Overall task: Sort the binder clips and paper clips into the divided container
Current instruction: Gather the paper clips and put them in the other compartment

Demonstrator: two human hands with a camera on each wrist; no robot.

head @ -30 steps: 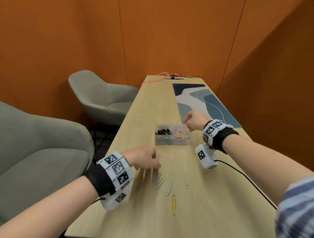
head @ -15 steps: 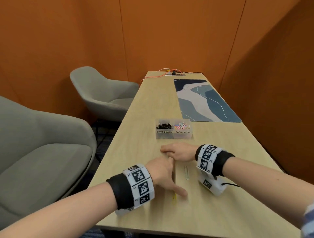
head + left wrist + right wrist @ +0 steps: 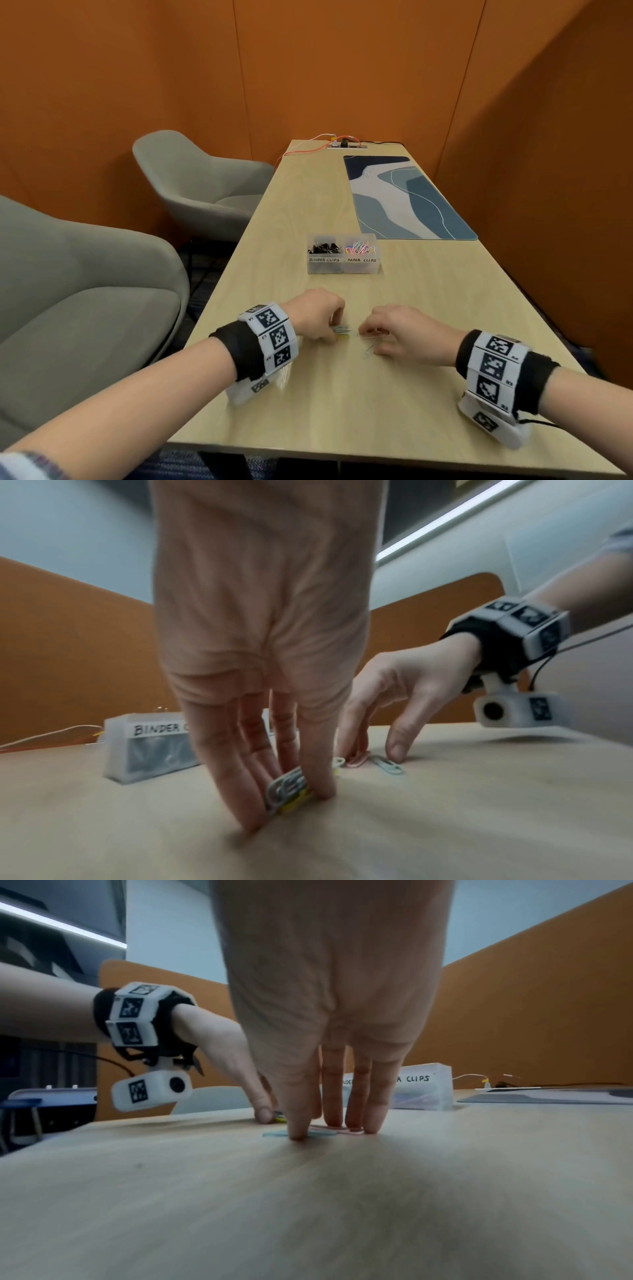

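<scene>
On the wooden table, my left hand (image 3: 334,330) pinches a small bundle of paper clips (image 3: 289,787), silver ones over a yellow one, between thumb and fingers, still touching the tabletop. Just to its right, my right hand (image 3: 368,337) presses its fingertips (image 3: 356,1123) on a pink paper clip (image 3: 352,1131). Its thumb stands apart on a pale bluish clip (image 3: 274,1133). The divided clear container (image 3: 344,269) stands beyond both hands, with black binder clips (image 3: 323,248) in the left half and coloured paper clips (image 3: 361,247) in the right.
A blue patterned mat (image 3: 404,198) lies at the back right of the table. A power strip with orange cables (image 3: 346,145) sits at the far end. Two grey armchairs (image 3: 202,185) stand along the table's left edge. A black cable (image 3: 544,425) trails from my right wrist.
My left hand, spread flat over the clips before, has drawn them together into a pinch. My right hand has slid back toward me with the pink clip under its fingers.
</scene>
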